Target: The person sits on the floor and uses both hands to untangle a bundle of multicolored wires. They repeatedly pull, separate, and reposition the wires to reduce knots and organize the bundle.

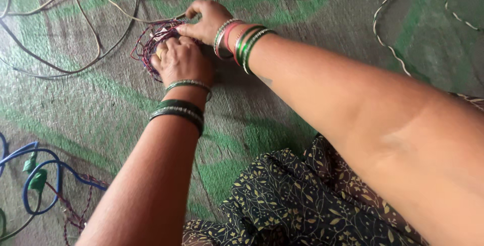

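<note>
Mat [312, 19]: grey-green woven floor covering under everything; a firm flat base, so pressing the bundle down against it seems the best way to keep the loops from springing apart.
Loose wires [75, 49]: long pale and dark strands trailing far left; better kept out from under the wrists, I judge.
Blue cable [45, 175]: looped at the near left, well apart from the hands.
Wire coil [151, 47]: small red-and-purple bundle lying far and left of centre, on the mat.
Left hand [182, 60]: lies on the near side of the coil, fingers curled together and down onto it; fingertips hidden.
Right hand [207, 20]: at the coil's far right edge, fingers pinched on a pale strand that leads into it; a short, tight grip near the coil looks wisest.
</note>
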